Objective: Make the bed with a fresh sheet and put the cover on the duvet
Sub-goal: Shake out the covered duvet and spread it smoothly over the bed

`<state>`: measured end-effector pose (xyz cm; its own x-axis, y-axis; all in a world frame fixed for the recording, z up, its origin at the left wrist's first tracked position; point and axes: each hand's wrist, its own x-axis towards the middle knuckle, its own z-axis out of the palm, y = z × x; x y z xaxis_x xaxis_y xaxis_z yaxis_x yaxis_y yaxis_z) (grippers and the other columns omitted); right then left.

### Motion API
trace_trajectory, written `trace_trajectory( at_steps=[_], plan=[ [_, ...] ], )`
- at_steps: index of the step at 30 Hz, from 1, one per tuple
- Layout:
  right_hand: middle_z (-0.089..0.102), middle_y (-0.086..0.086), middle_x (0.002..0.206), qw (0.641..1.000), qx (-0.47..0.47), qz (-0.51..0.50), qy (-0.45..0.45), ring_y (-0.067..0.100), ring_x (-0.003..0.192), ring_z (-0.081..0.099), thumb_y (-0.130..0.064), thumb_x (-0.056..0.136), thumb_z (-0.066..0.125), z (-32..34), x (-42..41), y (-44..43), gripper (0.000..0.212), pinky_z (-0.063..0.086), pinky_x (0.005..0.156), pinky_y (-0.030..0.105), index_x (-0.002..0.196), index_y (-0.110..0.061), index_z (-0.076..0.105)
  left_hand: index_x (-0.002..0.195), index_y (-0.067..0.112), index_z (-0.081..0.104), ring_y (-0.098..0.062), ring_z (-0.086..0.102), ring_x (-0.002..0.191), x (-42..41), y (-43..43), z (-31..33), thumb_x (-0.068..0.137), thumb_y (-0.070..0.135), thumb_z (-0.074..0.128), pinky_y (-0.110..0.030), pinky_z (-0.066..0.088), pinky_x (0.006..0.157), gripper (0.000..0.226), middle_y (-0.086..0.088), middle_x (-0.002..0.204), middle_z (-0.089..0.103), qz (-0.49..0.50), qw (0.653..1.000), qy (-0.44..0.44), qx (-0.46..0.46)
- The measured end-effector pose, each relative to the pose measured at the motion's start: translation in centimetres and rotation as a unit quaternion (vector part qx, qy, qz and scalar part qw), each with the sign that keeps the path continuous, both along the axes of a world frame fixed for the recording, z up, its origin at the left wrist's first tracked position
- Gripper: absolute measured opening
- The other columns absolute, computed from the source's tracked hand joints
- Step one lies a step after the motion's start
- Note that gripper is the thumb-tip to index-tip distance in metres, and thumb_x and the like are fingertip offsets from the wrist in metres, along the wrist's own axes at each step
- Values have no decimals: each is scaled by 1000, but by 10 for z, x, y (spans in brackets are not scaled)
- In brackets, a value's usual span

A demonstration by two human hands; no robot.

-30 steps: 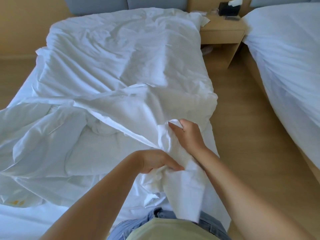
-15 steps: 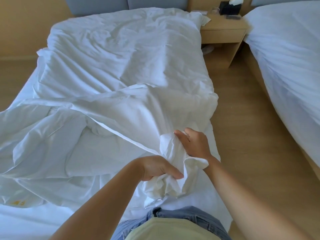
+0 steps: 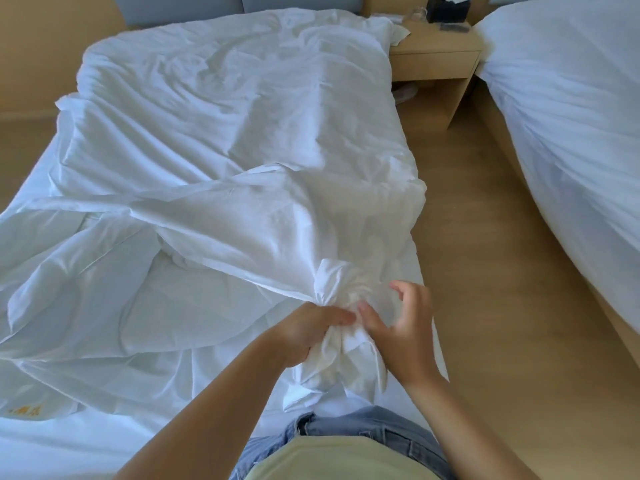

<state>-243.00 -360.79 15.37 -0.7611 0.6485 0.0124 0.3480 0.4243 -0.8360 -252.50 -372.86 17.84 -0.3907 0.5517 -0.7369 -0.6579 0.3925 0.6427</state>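
Left hand (image 3: 311, 332): fingers curled tight round a gathered corner of the white duvet cover (image 3: 242, 223), as half a second before. Right hand (image 3: 403, 336): earlier pinching the same bunch, a strip of cloth draped over its wrist; now let go, fingers (image 3: 401, 289) spread and lightly bent, holding nothing, thumb tip against the bunch. Duvet cover: rumpled across the near half of the bed (image 3: 86, 452), gathered corner at the near right edge, just before the person's waist. Whether a duvet lies inside: cannot tell. Left fingertips: hidden in the folds. Yellow print (image 3: 24, 410), near left: too blurred to read. Around: wooden nightstand (image 3: 436, 60); dark tissue box (image 3: 448, 10), cut off at top; second bed (image 3: 571, 116), cut off at right; wooden floor (image 3: 485, 254) between the beds.
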Motion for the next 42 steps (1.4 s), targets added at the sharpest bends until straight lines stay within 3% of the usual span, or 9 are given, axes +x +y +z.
trace_trajectory(
  at_steps=[3,7,11,14,18,24,29,33,42],
  plan=[
    [48,-12,79,999,29,22,-8,6,69,47,-36,78,64,16,11,4,22,38,62,20,80,-20,49,60,12,56,-5,47,39,9,16,-4,87,14,60,-14,37,42,27,5,47,51,22,988,131,-83],
    [58,-11,83,961,-111,165,-192,2,62,54,-35,81,57,33,21,0,14,36,50,12,91,-28,51,82,10,66,-16,62,65,19,33,-7,85,29,65,-24,47,61,19,-3,72,66,21,993,90,-79],
    [41,-5,91,892,154,265,-332,12,81,42,-21,85,49,39,21,3,12,29,68,20,90,-18,39,95,10,68,-24,69,83,20,32,-12,85,27,69,-33,54,76,19,-7,85,73,62,997,-35,-24],
    [31,-6,94,903,208,228,-300,16,99,39,-29,81,52,36,22,-7,22,23,75,21,93,-17,38,84,11,66,-20,65,74,27,34,-21,86,20,64,-29,52,69,10,-5,79,69,49,996,14,-78],
    [53,-7,107,931,-77,165,-315,14,100,55,-36,74,63,32,4,-22,70,40,69,23,134,-17,32,74,12,65,-16,63,65,25,29,-22,89,26,56,-25,48,60,22,-2,67,64,25,997,-75,-23],
    [66,-7,98,919,-321,75,-216,3,86,65,-19,74,65,16,-32,-19,47,48,63,18,117,-23,46,97,7,66,-16,69,83,-20,21,-4,83,47,50,-25,50,79,45,-5,84,72,-72,987,-118,84],
    [61,-12,86,974,-205,-7,-97,-5,73,60,-4,74,55,10,-69,-11,33,42,55,3,99,-25,51,123,8,57,-19,61,106,-59,50,18,76,43,64,-28,45,95,59,-8,119,63,-185,980,-41,59],
    [56,-7,77,985,-112,-94,-90,14,75,58,-3,81,51,5,-90,3,16,47,64,15,90,-17,50,102,18,64,-15,57,85,-83,59,18,80,30,56,-21,44,73,26,2,99,58,-279,956,89,32],
    [49,-8,70,976,-49,-176,-116,4,59,47,-1,77,42,19,-119,40,21,38,47,11,88,-15,52,149,21,20,-27,30,138,-208,-8,-29,87,44,58,-38,29,107,77,-4,154,27,-463,672,527,-236]
  ],
)
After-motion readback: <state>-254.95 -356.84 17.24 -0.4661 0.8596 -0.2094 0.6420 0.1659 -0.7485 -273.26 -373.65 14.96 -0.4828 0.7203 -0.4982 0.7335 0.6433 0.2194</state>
